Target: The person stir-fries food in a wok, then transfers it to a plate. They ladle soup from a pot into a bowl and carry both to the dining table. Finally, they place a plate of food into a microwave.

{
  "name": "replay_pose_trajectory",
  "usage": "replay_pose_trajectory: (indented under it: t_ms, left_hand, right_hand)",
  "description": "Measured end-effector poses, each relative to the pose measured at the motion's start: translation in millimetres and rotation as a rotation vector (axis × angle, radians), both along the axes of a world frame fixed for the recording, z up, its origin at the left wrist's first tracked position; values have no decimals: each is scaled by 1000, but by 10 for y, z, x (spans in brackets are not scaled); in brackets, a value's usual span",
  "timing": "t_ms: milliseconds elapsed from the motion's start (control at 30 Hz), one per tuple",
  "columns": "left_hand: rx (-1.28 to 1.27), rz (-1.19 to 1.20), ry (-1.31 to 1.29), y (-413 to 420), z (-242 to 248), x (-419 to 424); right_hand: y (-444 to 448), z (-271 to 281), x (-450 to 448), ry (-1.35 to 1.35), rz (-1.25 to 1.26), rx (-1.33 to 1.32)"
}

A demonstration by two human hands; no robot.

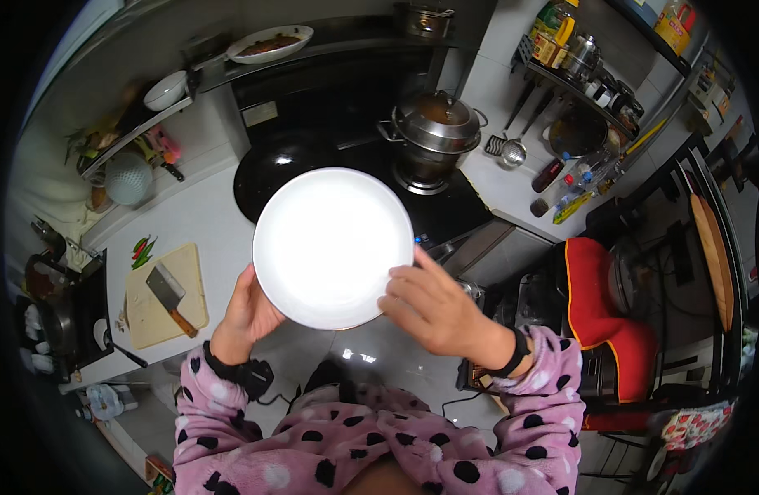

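Note:
A round white plate (334,247) is held up in front of me, its pale face bright under the light. My left hand (246,315) supports its lower left edge, the thumb up along the rim. On the right side my right hand (438,303) grips the rim, with several fingers over the face. Beyond the plate, a black wok (280,158) on the stove is partly hidden by it. A lidded steel steamer pot (438,127) stands on the burner to the right.
A cleaver (167,289) lies on a cutting board (194,266) at left, beside red and green chilies (143,252). A filled oval dish (271,44) rests on the shelf behind the stove. Bottles (565,179) and hanging utensils (513,151) occupy the right corner. A red cloth (593,297) hangs at right.

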State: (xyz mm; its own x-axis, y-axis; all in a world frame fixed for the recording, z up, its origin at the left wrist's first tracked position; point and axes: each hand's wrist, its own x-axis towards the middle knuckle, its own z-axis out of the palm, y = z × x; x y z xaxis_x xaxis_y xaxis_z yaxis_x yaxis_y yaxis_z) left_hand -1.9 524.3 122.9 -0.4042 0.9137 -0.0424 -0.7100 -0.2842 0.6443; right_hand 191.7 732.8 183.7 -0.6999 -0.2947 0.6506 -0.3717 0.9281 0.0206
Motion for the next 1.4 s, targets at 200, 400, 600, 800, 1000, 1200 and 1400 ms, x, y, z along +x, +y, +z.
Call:
replay_pose_trajectory:
  t_ms: [200,400,600,800,1000,1200,1400]
  left_hand:
    - [-104,249,23,408,-650,-13]
    - [-180,530,-176,405,-1028,-271]
    - [-276,890,-152,312,-984,-275]
    - [-343,1160,-194,499,-960,53]
    - [-362,1261,-226,712,-1009,279]
    - [-330,1209,-255,762,-1094,243]
    - [-297,1118,-263,619,-1098,23]
  right_hand:
    - [433,-494,-342,-112,123,-13]
    - [1892,-480,-1212,-409,10,-804]
    - [3821,-408,-2348,-371,-1034,-343]
    - [4495,-773,-3032,-615,-1076,-298]
    - [4735,-760,-3241,-585,-1002,-225]
    - [4781,-5,-3259,-617,-894,-285]
    - [4034,100,-3295,-455,-769,-352]
